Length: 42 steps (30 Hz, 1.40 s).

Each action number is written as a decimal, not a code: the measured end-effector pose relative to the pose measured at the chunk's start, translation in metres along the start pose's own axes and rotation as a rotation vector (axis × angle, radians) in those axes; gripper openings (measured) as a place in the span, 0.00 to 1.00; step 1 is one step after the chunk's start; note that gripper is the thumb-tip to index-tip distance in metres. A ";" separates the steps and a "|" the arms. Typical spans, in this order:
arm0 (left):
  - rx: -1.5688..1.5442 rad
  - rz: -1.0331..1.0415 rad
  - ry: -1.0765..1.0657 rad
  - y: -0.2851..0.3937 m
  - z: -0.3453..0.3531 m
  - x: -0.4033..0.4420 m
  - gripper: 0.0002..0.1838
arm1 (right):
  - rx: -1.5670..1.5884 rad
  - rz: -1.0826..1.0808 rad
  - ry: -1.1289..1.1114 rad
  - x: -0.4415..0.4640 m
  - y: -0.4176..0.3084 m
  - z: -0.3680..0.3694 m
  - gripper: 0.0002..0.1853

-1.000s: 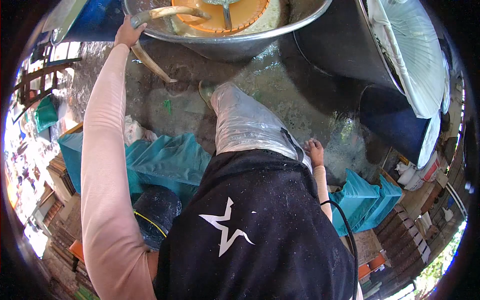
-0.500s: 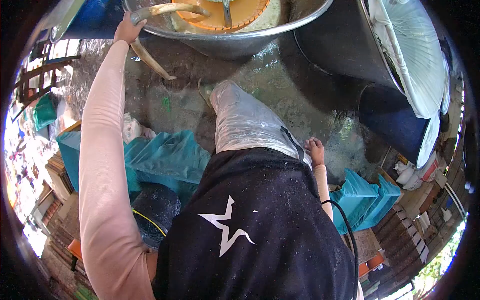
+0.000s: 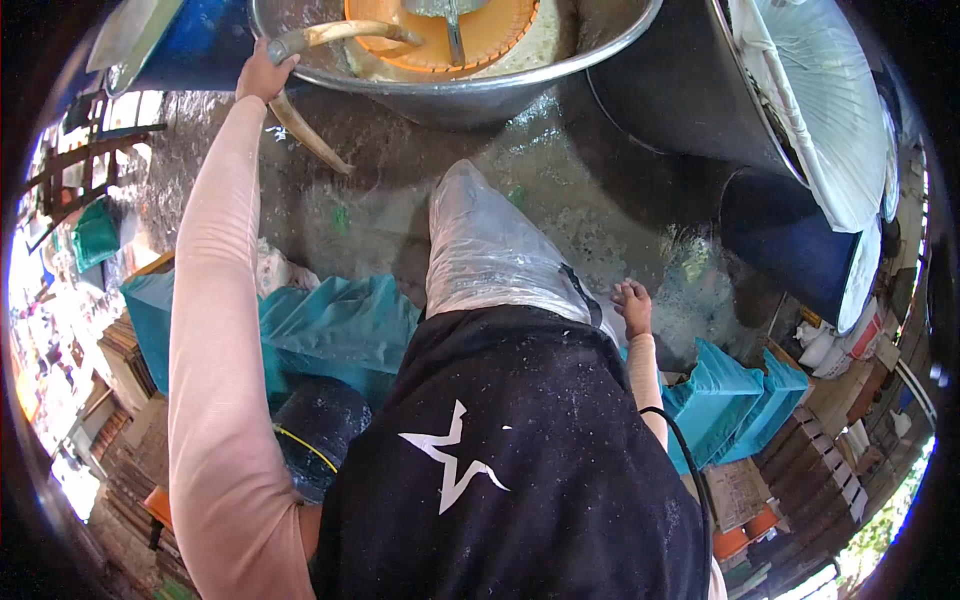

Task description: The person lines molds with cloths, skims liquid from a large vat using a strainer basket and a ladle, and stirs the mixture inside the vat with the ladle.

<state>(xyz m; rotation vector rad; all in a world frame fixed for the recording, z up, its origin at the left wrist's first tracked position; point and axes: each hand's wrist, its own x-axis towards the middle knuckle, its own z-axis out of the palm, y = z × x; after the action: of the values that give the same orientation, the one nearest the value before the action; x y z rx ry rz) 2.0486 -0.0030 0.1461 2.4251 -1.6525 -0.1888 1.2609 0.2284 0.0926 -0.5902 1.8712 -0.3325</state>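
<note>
Steel basin (image 3: pixel 440 106) at the far middle, with clear plastic (image 3: pixel 495 240) wrapping a leg nearer in and an orange basket (image 3: pixel 492 45) sitting inside the basin. Pale hose (image 3: pixel 345 32) crosses the basin's left rim, its tip above the basket, with a length slanting down outside. Left hand (image 3: pixel 266 74) grips it beside that rim, fingers wrapped round. Right hand (image 3: pixel 632 308) hangs just right of the plastic, fingers loosely bent and slightly apart
</note>
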 end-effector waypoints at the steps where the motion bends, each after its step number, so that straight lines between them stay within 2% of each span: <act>1: 0.008 -0.021 -0.007 0.002 -0.002 -0.001 0.41 | 0.009 -0.004 0.001 0.000 0.003 0.002 0.21; 4: -0.024 -0.024 -0.015 0.004 -0.004 -0.004 0.41 | 0.057 0.002 -0.032 -0.004 0.016 0.017 0.21; 7: -0.014 -0.040 -0.014 0.011 -0.006 -0.006 0.41 | 0.102 0.004 0.057 -0.015 0.017 0.041 0.15; 10: -0.024 -0.057 -0.013 0.019 -0.010 -0.007 0.39 | 0.064 -0.017 0.052 -0.018 0.026 0.066 0.15; 12: -0.042 -0.096 -0.043 0.031 -0.019 -0.016 0.38 | 0.075 -0.038 0.063 -0.029 0.027 0.081 0.15; 14: -0.031 -0.073 0.007 0.026 -0.013 -0.012 0.37 | -0.019 -0.164 0.052 -0.042 0.019 0.096 0.15; 20: -0.044 -0.043 -0.005 0.027 -0.013 -0.016 0.37 | -0.011 -0.087 0.053 -0.072 0.007 0.125 0.18; 24: -0.036 -0.091 -0.006 0.032 -0.014 -0.018 0.36 | 0.083 -0.014 0.016 -0.054 0.039 0.127 0.18; 27: -0.043 -0.080 -0.010 0.031 -0.013 -0.018 0.36 | 0.060 -0.047 0.017 -0.048 0.051 0.126 0.19; 31: -0.048 -0.069 -0.010 0.031 -0.013 -0.018 0.35 | 0.094 -0.033 0.019 -0.049 0.044 0.126 0.19; 33: -0.052 -0.054 0.014 0.030 -0.013 -0.019 0.35 | -0.007 -0.062 0.029 -0.049 0.036 0.124 0.20; 42: -0.042 -0.064 -0.018 0.032 -0.016 -0.018 0.37 | 0.067 -0.018 0.031 -0.046 0.032 0.128 0.21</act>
<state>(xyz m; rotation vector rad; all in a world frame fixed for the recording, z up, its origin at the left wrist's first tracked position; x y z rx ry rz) 2.0164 0.0041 0.1690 2.4544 -1.5629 -0.2535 1.3851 0.2866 0.0660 -0.5597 1.8776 -0.4163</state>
